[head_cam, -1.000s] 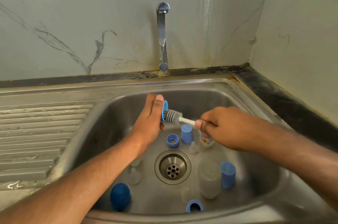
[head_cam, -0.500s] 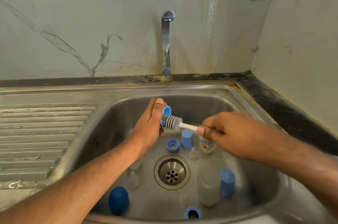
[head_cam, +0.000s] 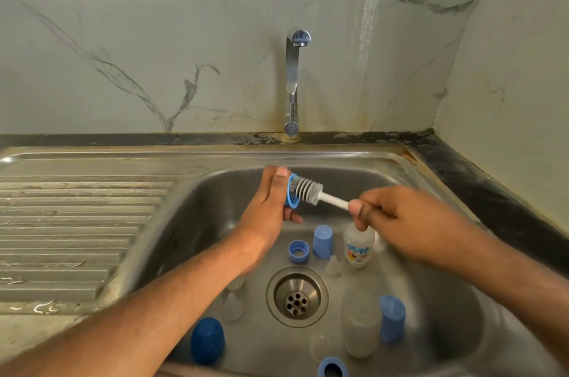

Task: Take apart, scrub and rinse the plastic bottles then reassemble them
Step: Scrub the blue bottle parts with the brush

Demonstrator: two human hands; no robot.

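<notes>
Scrubbing is being done on a blue ring [head_cam: 291, 191], which is being held up over the sink [head_cam: 400, 179] by the left hand [head_cam: 267, 207]; the fingers are curled round the ring, with the thumb lying along its near side. A brush [head_cam: 304, 188] is being pushed into the opening of the ring, and its white handle is being pinched by the right hand [head_cam: 397, 216], whose fingers are closed together on it.

The other bottle parts are lying in the sink below. A second blue ring [head_cam: 298, 251] and a blue cap [head_cam: 322, 241] are standing just beside each other behind the drain [head_cam: 297, 296]. A small bottle with a picture [head_cam: 358, 249] is partly hidden under the right hand. A clear bottle [head_cam: 360, 327] and another blue cap [head_cam: 391, 319] are standing to the right of the drain.

Some risks are being judged from here. The ring is small and probably wet, so it could be pushed out of the fingers if the brush is being pressed too hard, and it would be dropped among the loose parts. The small clear teats [head_cam: 333, 267] near the drain could be knocked by a falling piece. No water is being seen from the tap [head_cam: 294, 81], so rinsing is not yet being done.
</notes>
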